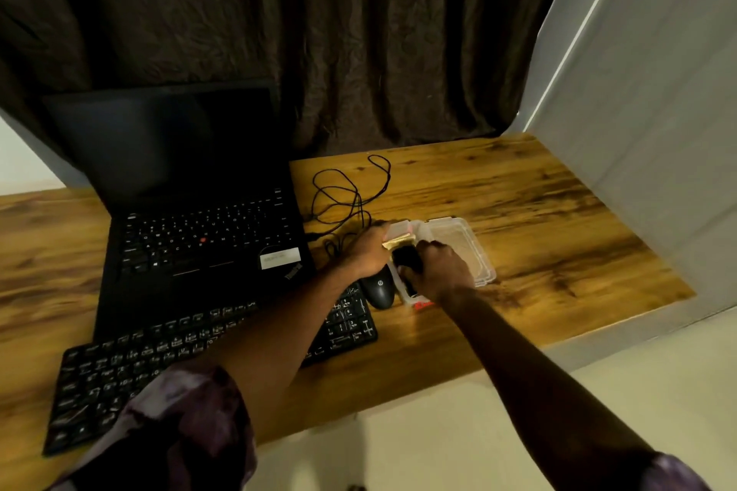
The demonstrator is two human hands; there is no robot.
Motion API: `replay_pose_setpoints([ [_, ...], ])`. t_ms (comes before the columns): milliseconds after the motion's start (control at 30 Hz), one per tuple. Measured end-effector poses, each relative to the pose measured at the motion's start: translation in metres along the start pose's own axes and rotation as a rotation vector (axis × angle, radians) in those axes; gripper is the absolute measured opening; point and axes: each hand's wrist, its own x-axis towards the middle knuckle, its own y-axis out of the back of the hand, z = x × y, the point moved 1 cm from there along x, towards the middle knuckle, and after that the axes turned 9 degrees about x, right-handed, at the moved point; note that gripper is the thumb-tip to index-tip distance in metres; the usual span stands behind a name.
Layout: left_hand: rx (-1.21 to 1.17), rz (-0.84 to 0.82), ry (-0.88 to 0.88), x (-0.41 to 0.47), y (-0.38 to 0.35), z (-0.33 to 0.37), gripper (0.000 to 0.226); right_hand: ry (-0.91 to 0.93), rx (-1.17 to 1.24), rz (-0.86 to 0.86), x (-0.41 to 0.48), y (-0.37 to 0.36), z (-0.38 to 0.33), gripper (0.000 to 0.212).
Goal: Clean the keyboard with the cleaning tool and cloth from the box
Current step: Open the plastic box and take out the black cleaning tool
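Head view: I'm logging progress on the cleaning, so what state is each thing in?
Box: open, lid lying flat.
Laptop: open, screen dark.
Keyboard: flat on desk.
Cleaning tool: gripped by right hand.
Cloth: folded, held by left hand.
Mouse: resting beside box.

The clear rectangular plastic box (472,251) under my right hand (442,271) is smooth and faintly shiny. The small black plastic cleaning tool (406,260) in that grip has a dull sheen. At my left hand (369,251) fingertips, the folded pale yellow cloth (399,244) looks soft and matt. Just below that hand, the black oval plastic mouse (379,291) is glossy. Beneath both hands, the brown wooden table (538,211) shines, smooth and varnished.
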Motion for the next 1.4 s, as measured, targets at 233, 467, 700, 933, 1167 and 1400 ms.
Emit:
replay_pose_setpoints([
  [233, 0.12, 0.005, -0.015, -0.011, 0.003, -0.004, 0.058, -0.118, -0.094, -0.045, 0.005, -0.008, -0.008, 0.055],
  [467, 0.011, -0.026, -0.022, -0.009, 0.002, -0.012, 0.055, -0.125, 0.435, 0.208, 0.005, 0.006, 0.001, 0.042],
  [700, -0.152, 0.113, 0.005, -0.006, 0.011, -0.013, 0.048, -0.346, 1.643, -0.016, 0.004, 0.018, -0.008, 0.035],
  [933, -0.614, 0.128, -0.042, -0.037, 0.049, -0.012, 0.03, -0.246, 1.66, -0.317, -0.002, 0.014, -0.037, 0.038],
  [1167, -0.595, 0.162, -0.024, -0.071, 0.07, -0.052, 0.034, -0.046, 1.374, -0.286, -0.008, -0.001, -0.071, 0.034],
  [1400, -0.738, 0.228, -0.014, -0.102, 0.088, -0.081, 0.033, 0.154, 1.128, -0.209, -0.013, -0.022, -0.12, 0.065],
])
